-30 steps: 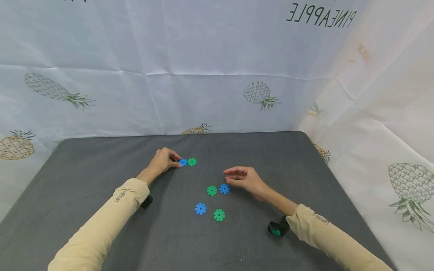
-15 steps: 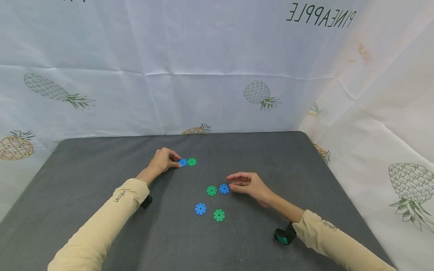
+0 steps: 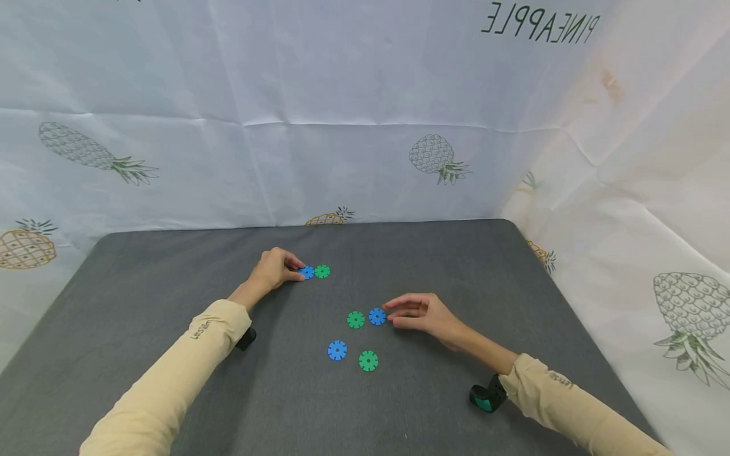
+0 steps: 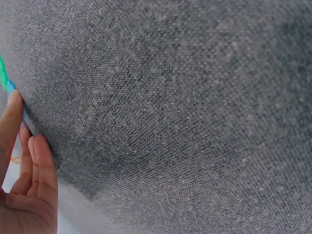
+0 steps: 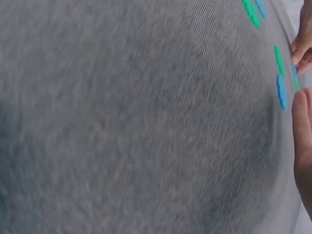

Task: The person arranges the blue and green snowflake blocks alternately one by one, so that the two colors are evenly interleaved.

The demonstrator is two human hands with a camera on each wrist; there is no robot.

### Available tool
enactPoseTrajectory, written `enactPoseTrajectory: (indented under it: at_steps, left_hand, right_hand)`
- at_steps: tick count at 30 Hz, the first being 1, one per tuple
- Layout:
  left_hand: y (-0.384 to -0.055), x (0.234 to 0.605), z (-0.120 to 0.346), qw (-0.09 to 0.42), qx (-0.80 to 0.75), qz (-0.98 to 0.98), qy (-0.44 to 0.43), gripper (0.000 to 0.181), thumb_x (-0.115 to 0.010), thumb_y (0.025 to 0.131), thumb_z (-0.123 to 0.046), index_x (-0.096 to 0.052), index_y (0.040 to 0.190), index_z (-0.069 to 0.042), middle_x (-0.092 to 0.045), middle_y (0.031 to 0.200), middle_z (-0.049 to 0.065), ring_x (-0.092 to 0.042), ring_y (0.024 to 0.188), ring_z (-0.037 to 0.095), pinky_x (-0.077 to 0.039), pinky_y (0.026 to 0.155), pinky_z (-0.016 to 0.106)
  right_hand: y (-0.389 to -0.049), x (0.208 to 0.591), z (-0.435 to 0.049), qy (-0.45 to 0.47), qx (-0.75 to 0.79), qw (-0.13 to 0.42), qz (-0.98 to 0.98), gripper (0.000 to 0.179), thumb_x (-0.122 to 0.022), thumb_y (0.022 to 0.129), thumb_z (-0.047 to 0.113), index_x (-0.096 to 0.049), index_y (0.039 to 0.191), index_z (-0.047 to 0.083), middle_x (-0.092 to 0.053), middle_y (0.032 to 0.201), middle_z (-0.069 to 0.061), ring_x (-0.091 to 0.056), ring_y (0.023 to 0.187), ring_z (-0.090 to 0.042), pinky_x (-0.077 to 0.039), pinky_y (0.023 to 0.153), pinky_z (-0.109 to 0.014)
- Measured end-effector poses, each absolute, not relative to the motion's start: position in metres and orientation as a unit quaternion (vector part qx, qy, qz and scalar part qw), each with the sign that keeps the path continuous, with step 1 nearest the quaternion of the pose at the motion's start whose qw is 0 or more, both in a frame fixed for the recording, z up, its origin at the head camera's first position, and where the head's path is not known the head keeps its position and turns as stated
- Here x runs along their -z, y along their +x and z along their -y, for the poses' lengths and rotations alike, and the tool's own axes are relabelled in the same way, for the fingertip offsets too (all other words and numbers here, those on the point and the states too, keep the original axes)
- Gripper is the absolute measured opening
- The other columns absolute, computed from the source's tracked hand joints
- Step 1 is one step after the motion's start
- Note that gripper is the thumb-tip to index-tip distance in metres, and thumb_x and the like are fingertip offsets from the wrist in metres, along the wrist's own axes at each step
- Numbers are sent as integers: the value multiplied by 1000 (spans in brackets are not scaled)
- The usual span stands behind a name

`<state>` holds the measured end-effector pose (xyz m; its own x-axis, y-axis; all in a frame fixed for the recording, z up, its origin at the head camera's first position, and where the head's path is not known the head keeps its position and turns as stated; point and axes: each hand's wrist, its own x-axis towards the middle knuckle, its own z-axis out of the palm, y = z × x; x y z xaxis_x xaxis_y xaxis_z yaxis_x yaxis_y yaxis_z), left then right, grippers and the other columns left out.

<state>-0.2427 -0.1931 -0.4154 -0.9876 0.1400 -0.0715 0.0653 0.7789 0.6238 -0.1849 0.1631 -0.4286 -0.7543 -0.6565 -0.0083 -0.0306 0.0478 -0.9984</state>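
Note:
My left hand [image 3: 276,268] pinches a blue notched plastic disc [image 3: 307,272] between thumb and fingers, far left of centre on the grey cloth. A green notched disc [image 3: 322,271] lies edge to edge with it on its right. In the left wrist view, the thumb [image 4: 13,100] sits at the blue edge, which is mostly hidden. My right hand [image 3: 424,315] hovers with relaxed fingers just right of a second blue disc [image 3: 377,316], fingertips close to its rim. In the right wrist view that blue disc [image 5: 282,92] lies beyond the fingers, which hold nothing.
Another green disc [image 3: 356,320] lies just left of the second blue one. Nearer the front are a third blue disc [image 3: 337,350] and a third green disc [image 3: 368,361]. Behind the grey-covered table [image 3: 445,253] hangs a white curtain [image 3: 342,171] with printed pineapples.
The right hand has come down and slightly right, from above the second blue disc to beside it. The left hand stays on its disc, and the discs have not moved.

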Motion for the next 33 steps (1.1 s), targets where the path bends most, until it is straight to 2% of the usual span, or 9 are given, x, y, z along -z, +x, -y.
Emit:
enactPoseTrajectory:
  at_steps: [4, 14, 21, 33]
  left_hand:
    - [-242, 414, 193, 58, -329, -941, 57, 23, -78, 81, -9, -74, 101, 0, -70, 99, 15, -64, 91, 29, -51, 79, 43]
    - [-243, 414, 193, 62, -325, -943, 46, 23, -78, 81, -10, -74, 102, -1, -70, 99, 14, -63, 92, 29, -51, 79, 44]
    - [-242, 415, 192, 66, -325, -942, 43, 25, -78, 80, -11, -74, 103, -1, -70, 101, 14, -63, 93, 29, -51, 80, 43]
    - [-243, 416, 192, 69, -331, -940, 46, 25, -78, 81, -10, -74, 103, -1, -71, 101, 14, -63, 94, 29, -51, 80, 44]
  right_hand:
    - [-190, 433, -167, -261, 644, 256, -672, 38, -66, 89, 0, -56, 123, -14, -55, 124, -33, -64, 105, -25, -53, 86, -36]
    - [-205, 436, -167, -273, 634, 272, -671, 37, -66, 87, -4, -56, 121, -15, -56, 122, -34, -62, 107, -33, -52, 87, -35]
    - [-215, 442, -165, -292, 608, 259, -691, 35, -67, 86, -5, -60, 119, -12, -59, 121, -30, -61, 111, -32, -52, 88, -34]
    - [-221, 447, -159, -307, 579, 272, -704, 37, -72, 80, -7, -63, 116, -11, -61, 122, -25, -61, 112, -27, -51, 89, -33]
